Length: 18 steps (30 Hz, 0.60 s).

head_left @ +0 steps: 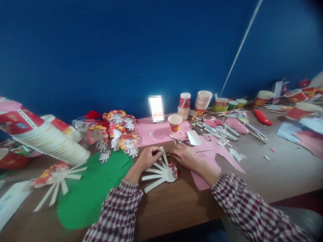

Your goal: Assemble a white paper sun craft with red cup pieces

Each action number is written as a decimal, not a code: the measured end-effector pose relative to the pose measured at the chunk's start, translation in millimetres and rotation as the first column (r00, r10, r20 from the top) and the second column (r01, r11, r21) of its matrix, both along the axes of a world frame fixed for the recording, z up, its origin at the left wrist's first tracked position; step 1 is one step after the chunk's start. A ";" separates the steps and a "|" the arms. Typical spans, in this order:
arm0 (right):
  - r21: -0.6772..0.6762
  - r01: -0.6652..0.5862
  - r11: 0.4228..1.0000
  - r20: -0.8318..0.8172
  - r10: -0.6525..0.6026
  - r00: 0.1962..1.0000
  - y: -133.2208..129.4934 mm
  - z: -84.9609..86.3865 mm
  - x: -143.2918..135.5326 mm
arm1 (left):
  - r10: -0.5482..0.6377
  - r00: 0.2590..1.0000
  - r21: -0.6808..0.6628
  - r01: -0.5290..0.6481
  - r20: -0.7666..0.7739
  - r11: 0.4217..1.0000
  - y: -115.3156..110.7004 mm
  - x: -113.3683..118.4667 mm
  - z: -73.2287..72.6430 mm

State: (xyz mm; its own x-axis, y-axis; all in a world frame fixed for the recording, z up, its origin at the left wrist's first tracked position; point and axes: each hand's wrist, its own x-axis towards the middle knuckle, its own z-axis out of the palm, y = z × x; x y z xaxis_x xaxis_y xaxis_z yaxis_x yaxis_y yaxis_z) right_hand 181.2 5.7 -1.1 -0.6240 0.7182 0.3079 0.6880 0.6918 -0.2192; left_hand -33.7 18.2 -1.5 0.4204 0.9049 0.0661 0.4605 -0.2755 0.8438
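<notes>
Blue wall (126, 50), one broad surface, fills the upper part of the frame. Below it stretches one brown desk (174, 208). One green sheet of paper (93, 191) lies on the desk at the lower left, and one long stack of cups (52, 141) leans at the left edge, beside the sheet. Two pink pieces of paper lie on the desk: one pink sheet (146, 132) at the centre, one cut pink piece (213, 148) right of it, partly under the right arm.

Two hands meet near the middle. The left hand (148, 158) has thumb and fingertips pinched together on one white strip of a cut cup (168, 174). The right hand (183, 155) lies palm down just beside that strip, fingers loosely bent; whether it grips anything I cannot tell. This cup sits at lower centre, between the forearms, with at least five strips fanned to the left. One more cut cup (60, 176), also splayed into strips, lies at the lower left.

Two upright stacks stand at upper centre right, one left stack (185, 104) and one right stack (203, 102). At least five paper figures (116, 136) crowd together left of centre. One single cup (175, 123) stands on the pink sheet. One white card (194, 137) lies near the right hand.
</notes>
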 end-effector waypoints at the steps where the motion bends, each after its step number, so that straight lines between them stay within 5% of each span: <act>1: -0.003 0.006 1.000 -0.003 -0.006 1.000 -0.1 0.5 -0.4 | 0.030 1.000 0.012 -0.030 0.007 0.999 0.1 0.3 -0.9; 6: -0.041 0.024 0.999 -0.026 -0.025 0.999 -0.5 4.8 -1.7 | 0.131 0.991 0.038 -0.130 -0.035 0.991 -0.9 1.0 -5.4; 18: -0.124 0.017 0.992 -0.071 -0.026 0.997 4.0 4.3 -1.7 | 0.172 0.974 0.097 -0.159 -0.150 0.982 -3.3 3.5 -4.3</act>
